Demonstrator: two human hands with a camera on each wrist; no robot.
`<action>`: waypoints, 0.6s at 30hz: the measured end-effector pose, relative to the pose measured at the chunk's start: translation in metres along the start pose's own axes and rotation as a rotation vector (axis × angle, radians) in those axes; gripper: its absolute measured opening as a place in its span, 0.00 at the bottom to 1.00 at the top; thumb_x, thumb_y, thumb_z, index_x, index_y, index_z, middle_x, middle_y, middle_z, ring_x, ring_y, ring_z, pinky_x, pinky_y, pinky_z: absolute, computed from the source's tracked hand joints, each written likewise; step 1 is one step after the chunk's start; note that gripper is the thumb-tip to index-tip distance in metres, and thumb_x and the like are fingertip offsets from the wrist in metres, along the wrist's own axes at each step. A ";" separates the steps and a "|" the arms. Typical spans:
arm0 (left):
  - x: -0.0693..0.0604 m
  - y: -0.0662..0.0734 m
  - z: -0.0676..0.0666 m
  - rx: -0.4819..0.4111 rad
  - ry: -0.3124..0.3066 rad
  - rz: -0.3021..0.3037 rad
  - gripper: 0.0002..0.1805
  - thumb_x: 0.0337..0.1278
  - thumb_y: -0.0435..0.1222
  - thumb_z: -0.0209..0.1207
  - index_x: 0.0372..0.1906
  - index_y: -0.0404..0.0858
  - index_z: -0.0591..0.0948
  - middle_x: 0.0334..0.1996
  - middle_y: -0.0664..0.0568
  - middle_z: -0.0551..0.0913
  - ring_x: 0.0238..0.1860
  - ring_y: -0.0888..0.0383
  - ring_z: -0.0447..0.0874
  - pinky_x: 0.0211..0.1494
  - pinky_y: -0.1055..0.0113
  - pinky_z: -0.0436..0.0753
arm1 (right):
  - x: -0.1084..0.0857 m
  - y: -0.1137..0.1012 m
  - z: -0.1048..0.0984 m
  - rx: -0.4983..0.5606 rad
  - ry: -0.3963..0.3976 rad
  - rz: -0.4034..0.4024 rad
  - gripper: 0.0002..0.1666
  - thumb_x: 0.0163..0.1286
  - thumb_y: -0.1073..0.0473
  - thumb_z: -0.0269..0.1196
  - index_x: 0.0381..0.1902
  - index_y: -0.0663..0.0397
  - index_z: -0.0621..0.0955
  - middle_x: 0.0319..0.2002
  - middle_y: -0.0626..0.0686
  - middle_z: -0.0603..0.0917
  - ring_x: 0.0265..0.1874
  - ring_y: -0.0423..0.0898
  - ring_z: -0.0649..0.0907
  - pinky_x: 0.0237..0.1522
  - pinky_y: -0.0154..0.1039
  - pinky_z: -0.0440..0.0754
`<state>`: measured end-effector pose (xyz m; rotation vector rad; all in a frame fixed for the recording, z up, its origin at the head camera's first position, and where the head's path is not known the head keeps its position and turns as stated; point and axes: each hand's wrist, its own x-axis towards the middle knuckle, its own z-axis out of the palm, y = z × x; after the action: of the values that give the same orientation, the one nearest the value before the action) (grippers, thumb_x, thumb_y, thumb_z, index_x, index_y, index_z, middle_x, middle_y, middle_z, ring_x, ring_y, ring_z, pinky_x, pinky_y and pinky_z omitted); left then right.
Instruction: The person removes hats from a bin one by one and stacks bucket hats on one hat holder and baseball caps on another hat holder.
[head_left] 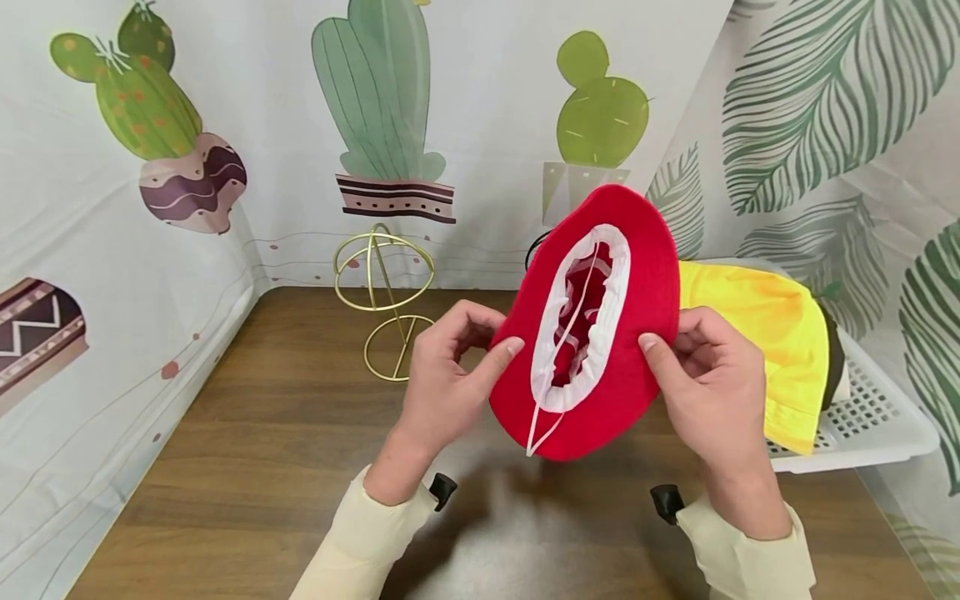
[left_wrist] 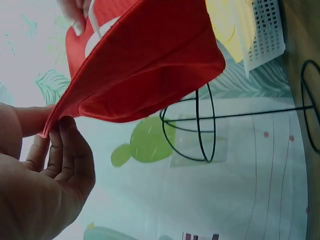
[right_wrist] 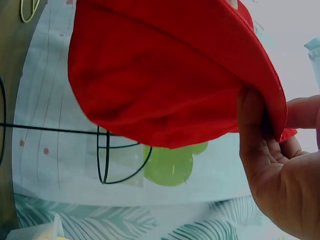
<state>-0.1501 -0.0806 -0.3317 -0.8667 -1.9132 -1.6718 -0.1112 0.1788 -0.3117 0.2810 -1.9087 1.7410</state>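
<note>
A red bucket hat (head_left: 585, 433) is held up above the table, its opening turned toward me. Around the opening runs a white gathered inner band (head_left: 617, 317), and a thin white cord hangs from it. My left hand (head_left: 453, 379) pinches the brim's left edge between thumb and fingers. On the opposite edge, my right hand (head_left: 708, 383) pinches the brim the same way. Both wrist views show the hat's outer side, with the left hand (left_wrist: 55, 170) and right hand (right_wrist: 280, 165) each gripping the brim.
A gold wire hat stand (head_left: 384, 304) stands at the table's back. A black wire stand (left_wrist: 200, 120) is mostly hidden behind the hat in the head view. At right, a white perforated basket (head_left: 873, 417) holds a yellow hat (head_left: 765, 333) and something dark. Printed curtains line the back.
</note>
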 end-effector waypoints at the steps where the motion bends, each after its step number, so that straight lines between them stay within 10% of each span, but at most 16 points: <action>1: 0.001 0.000 -0.002 0.010 0.010 -0.006 0.10 0.63 0.28 0.71 0.46 0.36 0.83 0.39 0.50 0.88 0.34 0.54 0.87 0.41 0.61 0.90 | 0.001 0.000 -0.002 0.011 0.007 0.003 0.11 0.67 0.74 0.70 0.47 0.71 0.85 0.39 0.56 0.91 0.34 0.47 0.90 0.41 0.33 0.89; 18: 0.007 -0.007 -0.025 0.038 0.187 -0.202 0.08 0.66 0.30 0.70 0.46 0.35 0.84 0.42 0.49 0.87 0.40 0.49 0.86 0.30 0.67 0.87 | 0.014 0.011 -0.023 0.098 0.142 -0.034 0.09 0.67 0.74 0.69 0.43 0.76 0.83 0.35 0.58 0.89 0.30 0.47 0.88 0.39 0.31 0.89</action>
<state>-0.1614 -0.1048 -0.3280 -0.4965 -1.9479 -1.7557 -0.1225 0.2056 -0.3140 0.2185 -1.7127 1.7852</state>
